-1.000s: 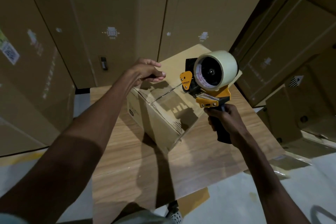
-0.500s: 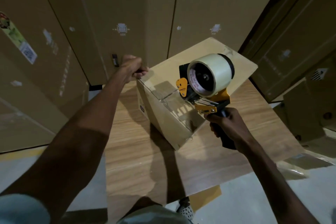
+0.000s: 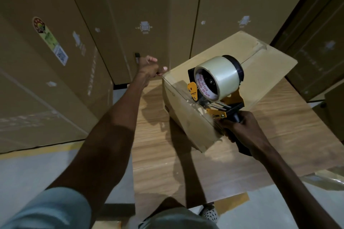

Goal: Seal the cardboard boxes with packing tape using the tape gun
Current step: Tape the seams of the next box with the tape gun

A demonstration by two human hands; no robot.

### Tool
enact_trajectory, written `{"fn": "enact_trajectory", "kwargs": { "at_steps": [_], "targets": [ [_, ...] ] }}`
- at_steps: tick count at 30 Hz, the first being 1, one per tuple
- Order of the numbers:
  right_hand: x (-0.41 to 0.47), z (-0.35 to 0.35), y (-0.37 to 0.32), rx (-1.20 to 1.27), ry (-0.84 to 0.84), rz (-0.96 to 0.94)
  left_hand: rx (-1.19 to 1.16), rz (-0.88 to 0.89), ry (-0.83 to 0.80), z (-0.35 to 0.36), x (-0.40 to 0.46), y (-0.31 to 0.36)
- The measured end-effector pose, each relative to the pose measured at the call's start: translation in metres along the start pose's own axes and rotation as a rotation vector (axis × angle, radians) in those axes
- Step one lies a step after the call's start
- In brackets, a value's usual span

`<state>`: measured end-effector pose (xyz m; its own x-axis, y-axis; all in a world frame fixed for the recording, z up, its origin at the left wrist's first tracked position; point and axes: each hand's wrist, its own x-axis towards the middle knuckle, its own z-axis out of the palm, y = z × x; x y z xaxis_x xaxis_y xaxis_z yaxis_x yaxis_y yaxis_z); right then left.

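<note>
Head view: the cardboard box (image 3: 188, 115) sits on the wooden tabletop (image 3: 279, 135), one corner towards the person. The right hand (image 3: 242, 128) wraps the handle of the tape gun (image 3: 217, 87), its mouth at the box's near top edge, probably to carry tape over onto the side. The left hand (image 3: 150, 69) curls at the far corner, seemingly bracing the box; what its fingers actually hold is unclear.
</note>
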<state>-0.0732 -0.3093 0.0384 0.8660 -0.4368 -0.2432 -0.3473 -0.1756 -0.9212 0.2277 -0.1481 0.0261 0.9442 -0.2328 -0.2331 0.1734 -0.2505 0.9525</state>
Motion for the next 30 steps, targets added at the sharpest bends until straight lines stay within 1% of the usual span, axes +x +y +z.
{"fn": "enact_trajectory", "kwargs": {
  "at_steps": [7,14,22,25,27,28,30],
  "targets": [
    [0.005,0.008,0.0,-0.026,0.03,0.004,0.008,0.027,-0.028,-0.001,0.009,-0.009],
    [0.011,0.018,0.008,-0.05,0.054,0.002,0.017,0.025,-0.015,-0.008,0.017,-0.024],
    [0.016,0.021,0.021,-0.116,0.039,0.017,-0.051,-0.005,-0.02,-0.004,0.021,-0.038],
    [0.017,0.022,0.022,-0.129,0.043,0.025,0.018,-0.009,-0.044,-0.002,0.022,-0.043],
    [0.018,0.022,0.022,-0.122,0.039,0.036,0.137,0.005,-0.057,-0.004,0.021,-0.046],
    [0.018,0.021,0.022,-0.12,0.037,0.039,0.242,0.034,-0.043,-0.006,0.02,-0.048],
    [0.018,0.021,0.02,-0.124,0.01,0.047,0.444,0.189,0.023,-0.006,0.011,-0.054]
  ]
}}
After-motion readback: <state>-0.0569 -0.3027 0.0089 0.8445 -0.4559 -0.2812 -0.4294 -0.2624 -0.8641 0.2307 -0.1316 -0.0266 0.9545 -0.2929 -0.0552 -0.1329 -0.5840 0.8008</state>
